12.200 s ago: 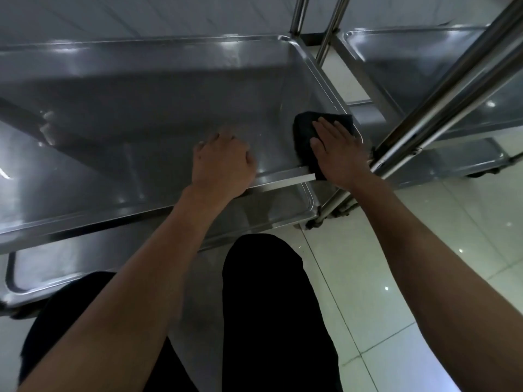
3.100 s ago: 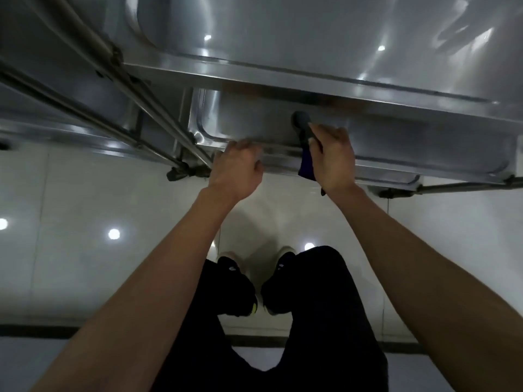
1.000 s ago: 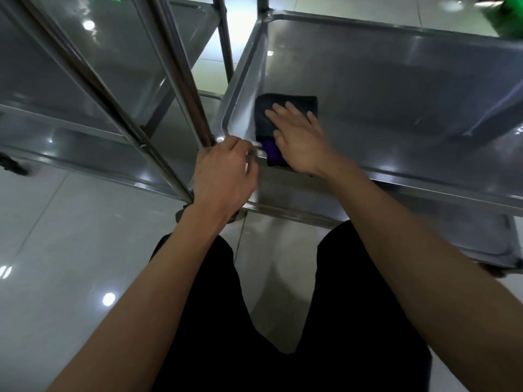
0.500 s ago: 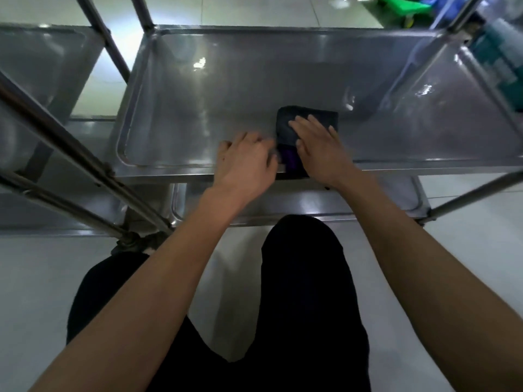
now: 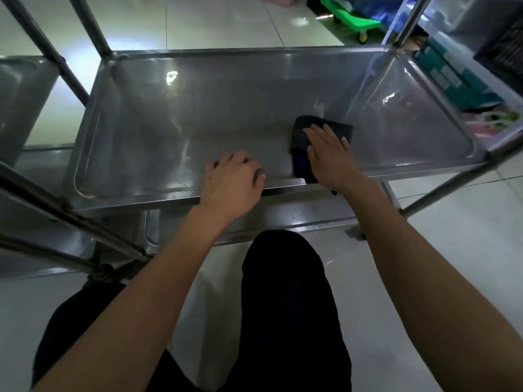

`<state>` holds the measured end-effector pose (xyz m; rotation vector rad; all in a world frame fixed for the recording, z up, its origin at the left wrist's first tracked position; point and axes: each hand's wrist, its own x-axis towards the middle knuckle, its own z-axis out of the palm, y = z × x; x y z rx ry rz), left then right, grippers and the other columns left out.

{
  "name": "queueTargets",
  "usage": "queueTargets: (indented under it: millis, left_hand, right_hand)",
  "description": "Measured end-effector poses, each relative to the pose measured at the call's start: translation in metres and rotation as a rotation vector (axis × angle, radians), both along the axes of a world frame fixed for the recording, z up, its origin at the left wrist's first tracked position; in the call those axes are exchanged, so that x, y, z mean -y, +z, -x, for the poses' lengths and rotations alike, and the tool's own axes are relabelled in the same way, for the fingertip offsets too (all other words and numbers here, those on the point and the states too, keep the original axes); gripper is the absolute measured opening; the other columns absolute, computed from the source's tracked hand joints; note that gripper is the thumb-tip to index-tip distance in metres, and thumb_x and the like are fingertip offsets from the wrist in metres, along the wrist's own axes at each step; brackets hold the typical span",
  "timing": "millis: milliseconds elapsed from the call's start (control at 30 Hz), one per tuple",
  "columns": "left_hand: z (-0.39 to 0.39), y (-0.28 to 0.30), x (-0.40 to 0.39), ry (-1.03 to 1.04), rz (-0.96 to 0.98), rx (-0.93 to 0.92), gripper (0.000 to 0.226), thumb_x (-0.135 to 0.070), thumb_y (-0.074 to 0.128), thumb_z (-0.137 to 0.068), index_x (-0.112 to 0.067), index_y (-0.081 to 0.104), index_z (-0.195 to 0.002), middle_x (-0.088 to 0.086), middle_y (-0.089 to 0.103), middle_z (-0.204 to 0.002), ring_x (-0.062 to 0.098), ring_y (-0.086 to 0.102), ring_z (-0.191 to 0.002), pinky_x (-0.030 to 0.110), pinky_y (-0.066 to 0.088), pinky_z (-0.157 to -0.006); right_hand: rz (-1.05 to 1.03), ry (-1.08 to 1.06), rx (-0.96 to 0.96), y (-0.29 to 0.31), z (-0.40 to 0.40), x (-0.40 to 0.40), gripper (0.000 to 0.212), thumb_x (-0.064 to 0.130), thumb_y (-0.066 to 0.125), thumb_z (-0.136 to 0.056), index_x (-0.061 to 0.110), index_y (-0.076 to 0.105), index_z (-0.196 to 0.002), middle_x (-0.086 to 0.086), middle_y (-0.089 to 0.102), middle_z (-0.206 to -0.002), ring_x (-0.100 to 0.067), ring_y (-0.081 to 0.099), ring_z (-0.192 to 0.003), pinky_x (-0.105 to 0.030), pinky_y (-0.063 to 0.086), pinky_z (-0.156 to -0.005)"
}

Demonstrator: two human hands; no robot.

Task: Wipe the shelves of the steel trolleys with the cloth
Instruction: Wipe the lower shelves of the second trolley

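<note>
A steel trolley shelf point(image 5: 198, 131) with a raised rim lies in front of me. A dark folded cloth point(image 5: 339, 128) sits on the right half of that shelf, near the front rim. My right hand point(image 5: 328, 154) presses flat on the cloth with straight fingers, covering most of it. My left hand point(image 5: 235, 182) rests over the shelf's front rim near its middle, fingers curled over the edge. A lower shelf point(image 5: 283, 219) of the same trolley shows beneath the front rim.
A second steel trolley point(image 5: 25, 91) stands close on the left, its slanted poles point(image 5: 70, 213) crossing the lower left. Upright posts rise at the shelf's corners. Boxes and a green wheeled dolly point(image 5: 356, 21) sit at the back right. My dark-trousered legs are below, on a tiled floor.
The right hand has slid the cloth to the right along the shelf, from near the left corner to the right half. The left hand shifted right along the front rim.
</note>
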<state>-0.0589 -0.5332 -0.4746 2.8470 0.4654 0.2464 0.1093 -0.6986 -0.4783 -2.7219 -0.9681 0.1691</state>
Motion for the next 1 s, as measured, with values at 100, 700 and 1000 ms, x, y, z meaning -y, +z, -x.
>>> queueTargets:
  millis: [100, 700, 1000]
  left_hand:
    - [0.005, -0.001, -0.01, -0.044, 0.039, 0.009, 0.033, -0.04, 0.051, -0.097, -0.027, 0.065, -0.125, -0.002, 0.058, -0.13, 0.024, 0.05, -0.124, 0.043, 0.038, -0.099]
    - [0.135, 0.011, -0.129, 0.441, -0.165, -0.071, 0.035, -0.04, 0.044, -0.101, -0.018, 0.065, -0.118, 0.006, 0.061, -0.122, 0.031, 0.054, -0.115, 0.049, 0.043, -0.097]
    - [0.142, 0.006, -0.134, 0.464, -0.113, -0.008, 0.034, -0.036, 0.048, -0.098, -0.011, 0.07, -0.1, 0.008, 0.063, -0.102, 0.028, 0.06, -0.091, 0.039, 0.049, -0.081]
  right_hand:
    - [0.009, 0.031, 0.014, -0.003, 0.001, -0.024, 0.051, 0.025, 0.027, -0.107, 0.024, 0.021, -0.157, 0.004, 0.015, -0.166, -0.016, 0.005, -0.153, -0.051, 0.006, -0.122]
    - [-0.024, 0.453, -0.005, -0.006, 0.097, -0.237, 0.055, 0.028, 0.029, -0.105, 0.023, 0.017, -0.158, 0.001, 0.008, -0.167, -0.02, 0.0, -0.154, -0.054, 0.002, -0.122]
    - [0.001, 0.591, -0.071, -0.002, 0.143, -0.321, 0.056, 0.028, 0.026, -0.104, 0.029, 0.013, -0.158, 0.004, 0.002, -0.168, -0.018, -0.007, -0.154, -0.052, -0.005, -0.121]
